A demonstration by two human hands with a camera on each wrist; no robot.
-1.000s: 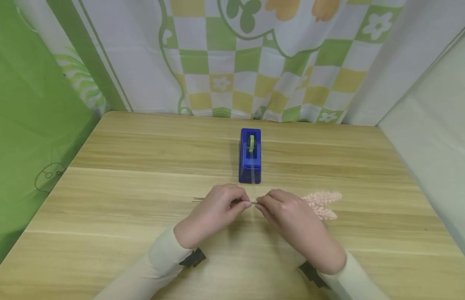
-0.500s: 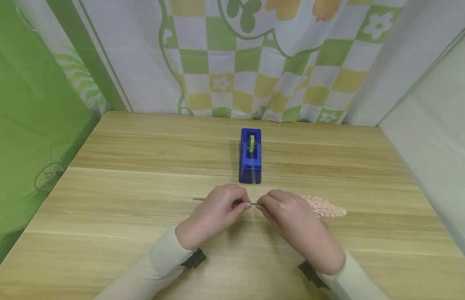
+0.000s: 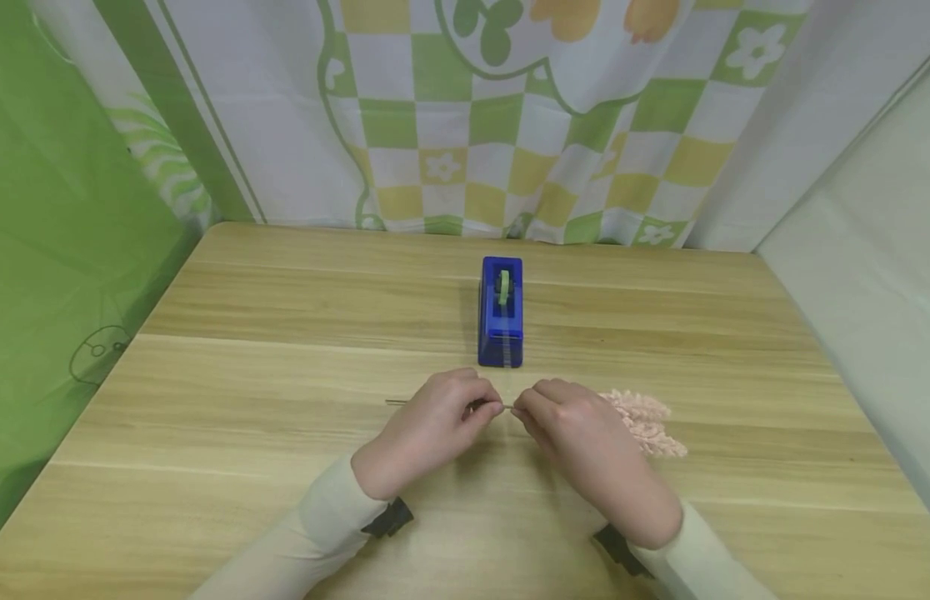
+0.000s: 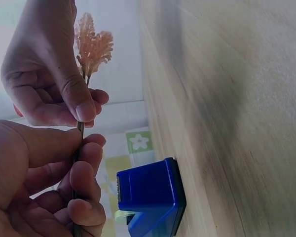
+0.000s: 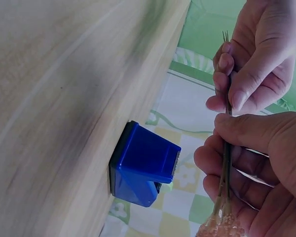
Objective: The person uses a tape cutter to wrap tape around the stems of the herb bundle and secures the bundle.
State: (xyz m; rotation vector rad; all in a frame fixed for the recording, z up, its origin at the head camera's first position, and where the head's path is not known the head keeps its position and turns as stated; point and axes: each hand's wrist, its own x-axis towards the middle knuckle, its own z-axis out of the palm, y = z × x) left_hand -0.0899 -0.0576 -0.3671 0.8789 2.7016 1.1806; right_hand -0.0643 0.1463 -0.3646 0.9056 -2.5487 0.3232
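Observation:
Between my two hands lies a thin bundle of artificial flower stems (image 5: 227,153), with pale pink flower heads (image 3: 645,423) at its right end. My left hand (image 3: 438,421) pinches the stems between thumb and fingers, and the bare stem ends (image 3: 395,402) stick out past it to the left. Close beside it, my right hand (image 3: 577,433) pinches the same stems nearer the flowers. In the left wrist view the pink heads (image 4: 93,45) rise beyond the right hand. Just past both hands stands a blue tape dispenser (image 3: 501,312), touched by neither.
The wood-grain table (image 3: 322,292) runs back to a patterned curtain (image 3: 525,142). A green cloth (image 3: 67,208) hangs at the left, with a thin dark wire shape (image 3: 97,350) by the table's left edge. A pale wall or cloth (image 3: 877,183) closes off the right.
The flower heads have turned about the stems' axis, merging into one shape and then spreading apart again. The stem ends at the left shifted slightly. Both hands stay almost in place.

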